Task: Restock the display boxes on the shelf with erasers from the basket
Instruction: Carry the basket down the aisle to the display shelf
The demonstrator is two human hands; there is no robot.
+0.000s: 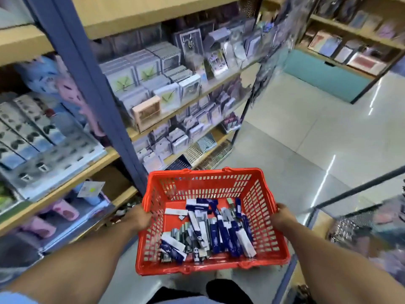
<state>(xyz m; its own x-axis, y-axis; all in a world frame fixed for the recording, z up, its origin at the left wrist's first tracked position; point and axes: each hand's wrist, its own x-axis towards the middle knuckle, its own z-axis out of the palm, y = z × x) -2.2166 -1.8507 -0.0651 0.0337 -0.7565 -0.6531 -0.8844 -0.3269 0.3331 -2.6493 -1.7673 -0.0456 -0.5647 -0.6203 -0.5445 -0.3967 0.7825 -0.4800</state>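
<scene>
A red plastic basket [258, 194] hangs in front of me above the floor, carried by both hands. My left hand [137, 217] grips its left rim and my right hand [282, 217] grips its right rim. In the basket's near half lie several long erasers [219, 233] in blue and white sleeves, piled loosely. On the left shelf [103, 160] stand rows of display boxes [32, 137] with white and blue packs, blurred by motion.
A blue upright post [92, 84] divides the left shelving. Stacked boxed goods [153, 73] fill the shelves beyond it. A wire rack [361, 216] stands at the right. A grey tiled aisle [295, 139] runs ahead, with a teal cabinet [324, 75] at its far end.
</scene>
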